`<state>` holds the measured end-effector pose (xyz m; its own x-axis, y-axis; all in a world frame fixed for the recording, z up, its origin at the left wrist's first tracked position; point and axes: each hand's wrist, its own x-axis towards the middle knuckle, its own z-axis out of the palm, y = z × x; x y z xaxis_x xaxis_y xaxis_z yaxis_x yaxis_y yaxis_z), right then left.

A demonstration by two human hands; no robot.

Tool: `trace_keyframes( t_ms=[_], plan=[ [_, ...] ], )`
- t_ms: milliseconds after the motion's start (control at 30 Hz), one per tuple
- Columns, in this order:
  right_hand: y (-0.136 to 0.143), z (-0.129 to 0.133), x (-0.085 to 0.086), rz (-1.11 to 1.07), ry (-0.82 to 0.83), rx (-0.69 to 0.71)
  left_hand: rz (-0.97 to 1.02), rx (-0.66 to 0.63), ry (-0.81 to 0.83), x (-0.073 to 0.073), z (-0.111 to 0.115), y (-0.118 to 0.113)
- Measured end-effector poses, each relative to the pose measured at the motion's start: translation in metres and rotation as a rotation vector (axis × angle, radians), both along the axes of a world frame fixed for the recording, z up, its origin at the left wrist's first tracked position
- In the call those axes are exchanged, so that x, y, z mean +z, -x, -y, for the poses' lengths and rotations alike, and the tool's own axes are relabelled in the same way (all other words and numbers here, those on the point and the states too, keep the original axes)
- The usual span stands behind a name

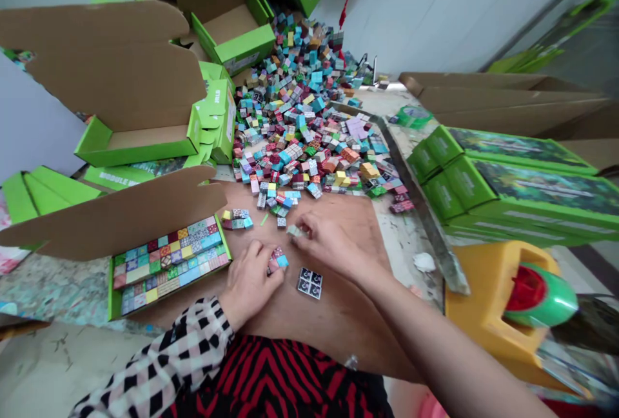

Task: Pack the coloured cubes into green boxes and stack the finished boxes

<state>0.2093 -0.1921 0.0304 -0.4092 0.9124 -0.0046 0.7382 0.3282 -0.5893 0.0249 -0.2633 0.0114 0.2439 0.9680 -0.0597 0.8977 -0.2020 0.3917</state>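
Note:
My left hand rests on the brown board, its fingers curled round a few small patterned cubes in pink and blue. To its right, my right hand pinches a small pale green block, partly hidden by the fingers. Between my arms lies a flat black-and-white patterned square, touched by neither hand. A short row of cubes and a single grey cube sit just beyond my hands. On the left, an open green box holds rows of patterned cubes.
A large heap of coloured cubes spreads toward the wall. Open green cartons stand at the left. Stacked green boxes and a yellow container stand at the right, beyond a long metal strip.

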Motion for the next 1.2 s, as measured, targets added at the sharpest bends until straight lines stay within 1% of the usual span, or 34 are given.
trace_keyframes(
  t_ms=[67, 100, 200, 267, 300, 367, 400, 433, 467, 533, 600, 633, 733, 833, 1000, 1067, 1133, 1200],
  plan=[
    [0.000, 0.006, -0.003, 0.017, 0.149, -0.048, -0.004, 0.000, 0.005, 0.000, 0.002, -0.002],
    [0.001, 0.007, -0.005, 0.017, 0.195, -0.081, -0.007, -0.002, 0.007, 0.000, 0.002, -0.002],
    [0.002, 0.004, -0.007, -0.044, 0.248, -0.124, -0.021, -0.009, 0.009, 0.001, 0.004, -0.004],
    [0.002, 0.001, -0.005, -0.155, 0.329, -0.139, -0.032, -0.010, 0.010, 0.001, 0.005, -0.003],
    [0.001, -0.001, -0.004, -0.240, 0.416, -0.149, -0.034, -0.008, 0.008, 0.001, 0.006, -0.003],
    [-0.003, -0.003, -0.002, -0.426, 0.640, -0.171, -0.032, -0.004, 0.003, 0.001, 0.007, -0.002],
    [-0.005, -0.004, -0.003, -0.486, 0.734, -0.188, -0.029, -0.005, 0.002, 0.000, 0.007, -0.001],
    [-0.008, -0.004, -0.004, -0.504, 0.786, -0.208, -0.024, -0.006, 0.003, 0.000, 0.007, -0.001],
    [-0.011, -0.004, -0.005, -0.483, 0.778, -0.233, -0.021, -0.007, 0.006, 0.000, 0.007, 0.000],
    [-0.016, -0.004, -0.010, -0.368, 0.655, -0.265, -0.024, -0.013, 0.014, 0.000, 0.007, 0.000],
    [-0.020, -0.003, -0.015, -0.273, 0.528, -0.240, -0.031, -0.015, 0.018, 0.000, 0.006, -0.001],
    [-0.021, -0.003, -0.017, -0.250, 0.498, -0.217, -0.033, -0.016, 0.020, 0.001, 0.006, -0.001],
    [-0.022, -0.002, -0.018, -0.233, 0.512, -0.191, -0.030, -0.015, 0.032, 0.002, 0.005, -0.001],
    [-0.018, -0.003, -0.016, -0.267, 0.547, -0.184, -0.025, -0.016, 0.031, 0.003, 0.005, 0.000],
    [0.000, -0.006, -0.017, -0.389, 0.534, -0.288, -0.042, -0.015, 0.016, 0.002, 0.004, 0.001],
    [0.009, -0.004, -0.019, -0.331, 0.465, -0.278, -0.061, -0.005, 0.018, 0.002, 0.004, 0.000],
    [0.017, 0.000, -0.019, -0.196, 0.373, -0.216, -0.078, 0.008, 0.013, 0.002, 0.004, 0.000],
    [0.020, 0.005, -0.018, -0.063, 0.321, -0.153, -0.088, 0.016, 0.007, 0.002, 0.004, 0.000]
  ],
)
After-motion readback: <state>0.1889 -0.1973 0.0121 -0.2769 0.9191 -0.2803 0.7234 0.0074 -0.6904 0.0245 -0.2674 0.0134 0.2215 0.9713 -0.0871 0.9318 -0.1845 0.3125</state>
